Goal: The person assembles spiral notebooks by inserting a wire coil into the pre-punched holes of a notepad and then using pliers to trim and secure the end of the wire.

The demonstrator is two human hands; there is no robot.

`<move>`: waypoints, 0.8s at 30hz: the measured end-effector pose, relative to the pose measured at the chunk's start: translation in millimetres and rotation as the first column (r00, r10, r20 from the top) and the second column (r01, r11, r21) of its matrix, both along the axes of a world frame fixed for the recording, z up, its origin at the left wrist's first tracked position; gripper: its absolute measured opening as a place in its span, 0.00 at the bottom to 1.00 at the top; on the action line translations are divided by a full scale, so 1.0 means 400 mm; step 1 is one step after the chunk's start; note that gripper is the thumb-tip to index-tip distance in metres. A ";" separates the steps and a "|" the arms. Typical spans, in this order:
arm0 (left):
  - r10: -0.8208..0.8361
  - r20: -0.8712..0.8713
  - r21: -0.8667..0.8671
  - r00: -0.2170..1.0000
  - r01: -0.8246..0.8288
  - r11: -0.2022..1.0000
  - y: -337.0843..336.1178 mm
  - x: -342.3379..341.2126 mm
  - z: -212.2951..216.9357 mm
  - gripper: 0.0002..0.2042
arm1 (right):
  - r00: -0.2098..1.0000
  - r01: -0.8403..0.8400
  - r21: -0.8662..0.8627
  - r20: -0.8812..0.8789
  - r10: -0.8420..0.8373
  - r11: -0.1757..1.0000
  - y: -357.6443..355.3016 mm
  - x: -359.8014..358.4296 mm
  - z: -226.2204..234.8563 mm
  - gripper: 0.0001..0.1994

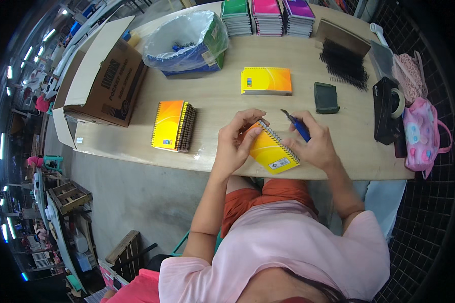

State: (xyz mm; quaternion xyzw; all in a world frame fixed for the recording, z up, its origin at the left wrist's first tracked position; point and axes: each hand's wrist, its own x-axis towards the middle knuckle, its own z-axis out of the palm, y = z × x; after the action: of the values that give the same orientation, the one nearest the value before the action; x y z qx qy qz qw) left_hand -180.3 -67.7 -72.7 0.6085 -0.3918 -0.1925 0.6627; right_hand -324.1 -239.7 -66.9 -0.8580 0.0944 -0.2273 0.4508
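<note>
My left hand point(239, 137) grips a small yellow spiral notebook point(270, 154) by its upper left part, tilted over the table's front edge. The dark wire coil runs along its upper right side, and a white label shows near its lower end. My right hand point(313, 143) is closed round blue-handled pliers point(301, 130), whose dark jaws point up and left, apart from the coil. Its fingertips are close to the lower part of the coil. Left of my hands stands a pile of orange-and-yellow notebooks point(170, 125). Beyond them lies another yellow stack point(266, 81).
An open cardboard box point(111, 83) and a plastic-lined bin point(207, 50) stand at the left. Green, pink and purple notebook stacks point(268, 20) line the back. Black wire coils point(345, 63), a dark green pad point(326, 98), a tape dispenser point(385, 113) and a pink pouch point(420, 134) are rightward.
</note>
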 end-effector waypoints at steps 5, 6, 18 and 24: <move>-0.088 -0.117 0.014 0.989 0.090 0.996 0.004 0.006 -0.020 0.18 | 0.997 0.022 -0.620 0.076 0.033 0.784 -0.050 0.026 0.070 0.24; -0.101 -0.142 0.013 0.985 0.103 0.995 0.004 0.005 -0.022 0.19 | 0.997 0.021 -0.621 0.076 0.033 0.783 -0.053 0.030 0.075 0.24; -0.094 -0.204 0.112 0.974 0.118 0.987 0.020 0.008 -0.025 0.19 | 0.993 -0.047 -0.720 0.043 0.112 0.693 -0.072 0.050 0.048 0.19; 0.026 -0.237 0.067 0.971 -0.011 0.998 0.026 0.020 -0.055 0.18 | 0.998 -0.062 -0.602 -0.050 0.040 0.796 -0.086 0.037 0.033 0.22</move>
State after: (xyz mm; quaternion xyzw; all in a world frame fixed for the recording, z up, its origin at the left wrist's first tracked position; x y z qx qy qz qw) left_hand -172.2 -57.2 -94.8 0.6058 -0.2975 -0.2704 0.6865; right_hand -309.4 -274.2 -53.6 -0.9629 0.0020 -0.2184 0.1585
